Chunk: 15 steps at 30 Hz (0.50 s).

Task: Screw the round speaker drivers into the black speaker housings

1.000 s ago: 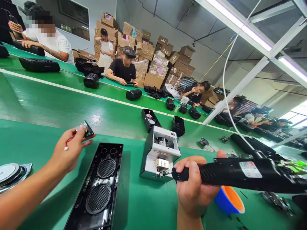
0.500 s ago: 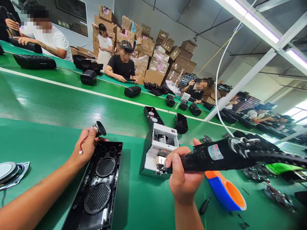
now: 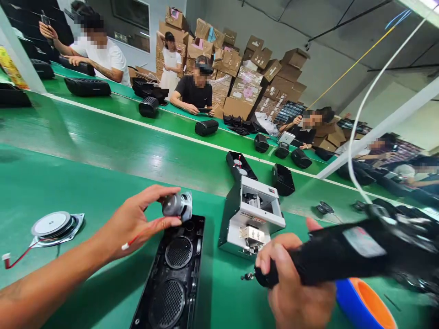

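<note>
Now my left hand (image 3: 137, 221) pinches a small speaker (image 3: 177, 205) just over the top end of the black case (image 3: 174, 274). At three o'clock, my right hand (image 3: 295, 283) grips the screwdriver (image 3: 343, 256). Next, I think, it must sit in its hole.

This is a factory assembly hall. Long green worktops (image 3: 103, 137) run in rows, with seated workers (image 3: 194, 91) lined along them beyond the fingers, black speaker housings (image 3: 206, 127) spread down the line, and stacked cardboard boxes (image 3: 254, 77) against the far wall.
</note>
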{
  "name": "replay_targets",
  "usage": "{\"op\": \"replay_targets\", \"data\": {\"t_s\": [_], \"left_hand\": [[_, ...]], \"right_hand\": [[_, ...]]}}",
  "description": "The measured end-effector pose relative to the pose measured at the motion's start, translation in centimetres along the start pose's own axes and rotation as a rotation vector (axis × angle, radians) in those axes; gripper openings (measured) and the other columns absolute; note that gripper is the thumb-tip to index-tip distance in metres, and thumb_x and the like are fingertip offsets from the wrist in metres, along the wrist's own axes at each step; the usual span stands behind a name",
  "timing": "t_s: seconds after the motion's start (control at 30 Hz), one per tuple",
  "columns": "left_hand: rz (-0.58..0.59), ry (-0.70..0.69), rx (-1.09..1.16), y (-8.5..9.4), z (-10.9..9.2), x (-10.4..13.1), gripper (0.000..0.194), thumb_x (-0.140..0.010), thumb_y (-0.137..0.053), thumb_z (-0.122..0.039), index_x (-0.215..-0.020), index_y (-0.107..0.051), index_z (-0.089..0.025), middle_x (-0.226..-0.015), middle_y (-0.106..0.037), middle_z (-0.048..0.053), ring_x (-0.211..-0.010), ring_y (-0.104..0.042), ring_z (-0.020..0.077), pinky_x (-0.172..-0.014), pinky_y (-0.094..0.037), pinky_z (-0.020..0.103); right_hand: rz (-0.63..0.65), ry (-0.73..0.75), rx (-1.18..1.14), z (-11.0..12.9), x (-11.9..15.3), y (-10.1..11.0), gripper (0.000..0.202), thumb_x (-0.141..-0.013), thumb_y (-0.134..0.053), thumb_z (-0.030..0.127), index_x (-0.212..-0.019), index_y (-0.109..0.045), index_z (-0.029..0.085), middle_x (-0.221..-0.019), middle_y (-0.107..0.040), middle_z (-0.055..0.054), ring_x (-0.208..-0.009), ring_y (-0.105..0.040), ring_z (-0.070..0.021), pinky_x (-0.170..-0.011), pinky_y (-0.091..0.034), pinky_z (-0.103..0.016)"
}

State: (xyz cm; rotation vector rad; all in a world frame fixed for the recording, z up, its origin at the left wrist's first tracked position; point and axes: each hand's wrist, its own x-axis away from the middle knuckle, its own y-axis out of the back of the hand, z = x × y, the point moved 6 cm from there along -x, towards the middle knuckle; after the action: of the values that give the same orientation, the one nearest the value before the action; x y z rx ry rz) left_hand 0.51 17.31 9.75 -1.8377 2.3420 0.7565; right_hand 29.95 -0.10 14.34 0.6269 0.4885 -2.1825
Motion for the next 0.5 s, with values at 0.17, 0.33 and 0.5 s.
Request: {"op": "replay_targets", "data": {"t_s": [0.17, 0.33, 0.5], "left_hand": [[0.371, -0.249, -0.282, -1.8, -2.9, 3.8, 0.053, -0.092, -0.100, -0.047, -0.139, -0.077, -0.042, -0.121, -0.085, -0.003, -0.110, -0.077, 0.0287, -0.136, -0.031, 0.060], [0.420, -0.237, -0.372, -4.6, -3.0, 5.5, 0.049, -0.083, -0.087, -0.012, -0.125, -0.077, -0.035, -0.115, -0.084, -0.005, -0.109, -0.074, 0.0268, -0.142, -0.005, 0.057], [0.388, -0.258, -0.375, -5.5, -1.8, 5.3, 0.036, -0.089, -0.086, -0.025, -0.123, -0.075, -0.030, -0.112, -0.085, -0.002, -0.106, -0.075, 0.0293, -0.141, -0.009, 0.056]], "right_hand": [[-0.001, 0.021, -0.179, 2.7, 0.2, -1.0, 0.063, -0.108, -0.083, 0.024, -0.159, -0.054, 0.046, -0.077, -0.063, 0.010, -0.053, -0.058, -0.0177, -0.057, -0.060, -0.034], [0.018, 0.043, -0.294, 3.4, -0.5, -4.6, 0.057, -0.109, -0.087, 0.028, -0.153, -0.058, 0.051, -0.083, -0.065, 0.011, -0.055, -0.057, -0.0168, -0.058, -0.060, -0.034], [-0.055, 0.075, -0.301, 2.6, -0.9, -8.3, 0.060, -0.099, -0.074, 0.013, -0.150, -0.056, 0.039, -0.076, -0.065, 0.015, -0.047, -0.054, -0.0128, -0.053, -0.057, -0.028]]}}
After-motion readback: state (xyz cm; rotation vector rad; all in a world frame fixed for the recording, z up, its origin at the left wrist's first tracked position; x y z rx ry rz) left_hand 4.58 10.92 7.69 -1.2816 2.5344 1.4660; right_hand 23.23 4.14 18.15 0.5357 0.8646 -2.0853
